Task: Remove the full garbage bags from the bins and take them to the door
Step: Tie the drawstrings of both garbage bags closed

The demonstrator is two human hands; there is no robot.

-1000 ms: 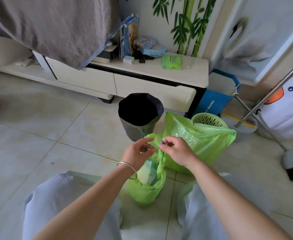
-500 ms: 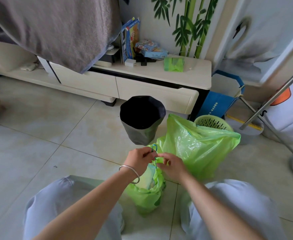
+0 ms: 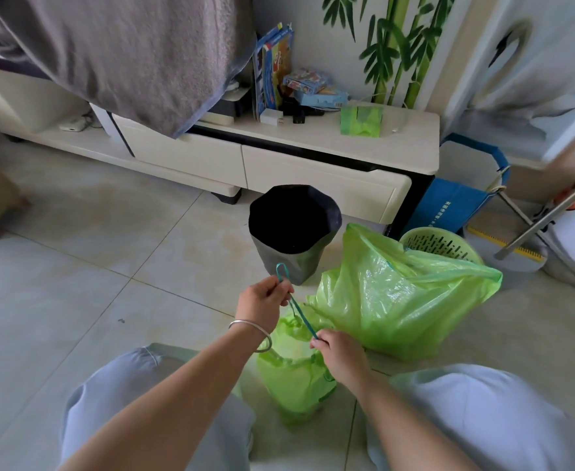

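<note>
Low in the frame centre, your left hand (image 3: 266,302) and right hand (image 3: 338,355) each pinch the teal drawstring (image 3: 299,312) of the small green garbage bag (image 3: 294,379), fingers curled tight

A grey blanket (image 3: 116,52) hangs over the low cream cabinet (image 3: 313,171); boxes (image 3: 313,86) lie on top, near a painted bamboo wall (image 3: 398,45).

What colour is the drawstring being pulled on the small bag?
Teal blue, against the green bag; the drawstring shows in the head view, stretched between both hands.
</note>
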